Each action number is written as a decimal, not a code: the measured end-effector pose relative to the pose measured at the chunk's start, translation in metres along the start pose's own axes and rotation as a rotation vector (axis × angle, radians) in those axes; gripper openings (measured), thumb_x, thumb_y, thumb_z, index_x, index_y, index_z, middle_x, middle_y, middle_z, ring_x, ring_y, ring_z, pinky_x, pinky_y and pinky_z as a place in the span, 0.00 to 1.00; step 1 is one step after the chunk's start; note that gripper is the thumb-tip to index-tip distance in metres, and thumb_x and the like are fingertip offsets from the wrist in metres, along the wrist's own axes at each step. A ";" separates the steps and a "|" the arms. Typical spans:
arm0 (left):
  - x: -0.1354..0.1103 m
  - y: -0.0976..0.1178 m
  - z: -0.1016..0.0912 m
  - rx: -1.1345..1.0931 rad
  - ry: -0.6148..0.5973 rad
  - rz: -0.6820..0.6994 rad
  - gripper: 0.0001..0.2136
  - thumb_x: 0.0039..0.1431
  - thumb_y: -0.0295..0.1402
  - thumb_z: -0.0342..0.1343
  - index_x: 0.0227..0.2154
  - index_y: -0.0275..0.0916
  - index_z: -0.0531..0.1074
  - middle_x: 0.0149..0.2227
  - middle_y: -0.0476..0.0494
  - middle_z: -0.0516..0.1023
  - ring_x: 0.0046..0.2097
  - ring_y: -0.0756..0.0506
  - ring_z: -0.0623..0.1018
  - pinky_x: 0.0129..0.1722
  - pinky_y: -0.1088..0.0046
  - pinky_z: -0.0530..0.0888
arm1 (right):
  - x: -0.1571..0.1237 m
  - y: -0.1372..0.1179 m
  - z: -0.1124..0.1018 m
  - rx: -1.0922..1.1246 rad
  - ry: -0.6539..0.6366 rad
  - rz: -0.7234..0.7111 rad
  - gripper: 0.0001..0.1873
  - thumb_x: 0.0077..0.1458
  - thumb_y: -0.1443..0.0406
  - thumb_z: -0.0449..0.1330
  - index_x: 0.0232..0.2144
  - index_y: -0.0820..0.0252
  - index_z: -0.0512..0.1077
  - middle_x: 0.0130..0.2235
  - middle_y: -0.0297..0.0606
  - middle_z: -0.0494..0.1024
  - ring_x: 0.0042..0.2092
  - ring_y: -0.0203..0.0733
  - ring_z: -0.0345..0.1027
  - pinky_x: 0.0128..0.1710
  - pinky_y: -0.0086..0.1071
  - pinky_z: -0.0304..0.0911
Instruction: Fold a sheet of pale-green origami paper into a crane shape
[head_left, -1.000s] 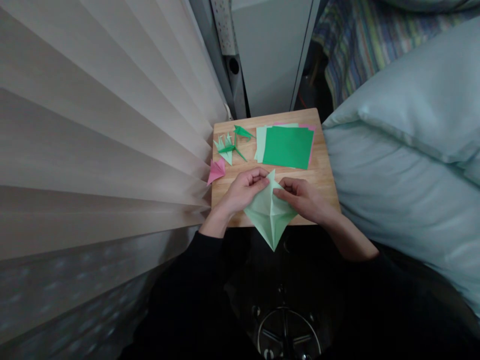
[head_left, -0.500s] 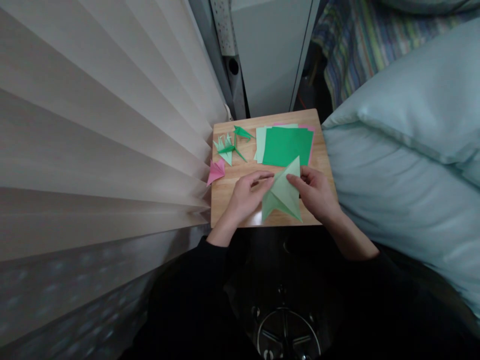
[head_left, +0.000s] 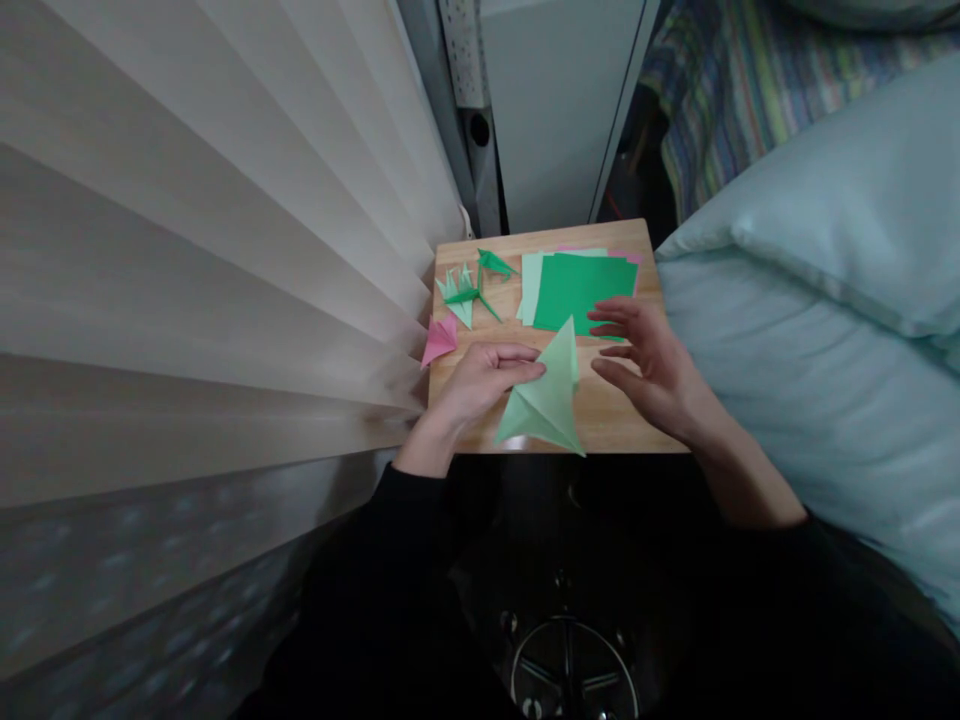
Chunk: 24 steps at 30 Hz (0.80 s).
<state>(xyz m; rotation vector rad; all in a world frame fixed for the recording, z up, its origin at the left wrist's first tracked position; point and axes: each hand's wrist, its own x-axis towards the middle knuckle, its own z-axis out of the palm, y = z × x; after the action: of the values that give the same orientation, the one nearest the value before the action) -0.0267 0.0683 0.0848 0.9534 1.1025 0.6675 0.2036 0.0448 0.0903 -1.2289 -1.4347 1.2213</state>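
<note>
My left hand (head_left: 495,378) pinches a light green folded origami paper (head_left: 546,400) between thumb and fingers, along its left side. The paper has one point turned up and two spread points below, held over the front of the small wooden table (head_left: 619,420). To its right, my right hand (head_left: 649,370) is apart from the paper, its fingers spread with nothing in them. Its fingertips hover at the lower right of a stack of square paper, with a dark green sheet (head_left: 577,290) on top.
At the table's left lie dark green folded pieces (head_left: 495,264), a light green folded piece (head_left: 457,310) and a pink folded piece (head_left: 441,342). A pleated curtain (head_left: 300,250) borders the left, pale bedding (head_left: 795,330) the right. A grey cabinet (head_left: 559,110) stands behind.
My right hand has let go of the light green paper and moved right, its fingers opening. The paper has shifted left and turned slightly, still in my left hand. The view has shifted a little.
</note>
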 end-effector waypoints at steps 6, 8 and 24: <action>-0.011 0.016 -0.006 0.069 -0.147 -0.073 0.16 0.48 0.37 0.73 0.36 0.39 0.75 0.25 0.54 0.78 0.25 0.54 0.71 0.27 0.76 0.62 | -0.005 -0.012 -0.002 0.155 -0.371 0.080 0.19 0.55 0.60 0.71 0.48 0.52 0.75 0.55 0.41 0.76 0.53 0.48 0.74 0.53 0.44 0.73; -0.012 0.017 -0.006 0.110 -0.192 -0.081 0.17 0.49 0.38 0.73 0.36 0.38 0.73 0.21 0.56 0.74 0.22 0.55 0.67 0.25 0.76 0.57 | -0.005 -0.013 -0.002 0.175 -0.376 0.099 0.17 0.54 0.61 0.71 0.45 0.54 0.77 0.52 0.41 0.78 0.50 0.46 0.75 0.51 0.42 0.74; -0.014 0.016 0.006 0.699 -0.265 0.239 0.14 0.54 0.44 0.69 0.32 0.39 0.76 0.36 0.46 0.80 0.40 0.45 0.77 0.44 0.68 0.71 | -0.001 0.010 0.003 -0.027 -0.282 0.240 0.15 0.47 0.54 0.74 0.28 0.59 0.82 0.27 0.36 0.81 0.28 0.37 0.69 0.28 0.32 0.62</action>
<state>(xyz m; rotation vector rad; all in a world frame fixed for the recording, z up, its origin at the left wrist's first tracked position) -0.0258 0.0623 0.1059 1.7405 1.0013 0.3208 0.2025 0.0438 0.0804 -1.3157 -1.5400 1.5940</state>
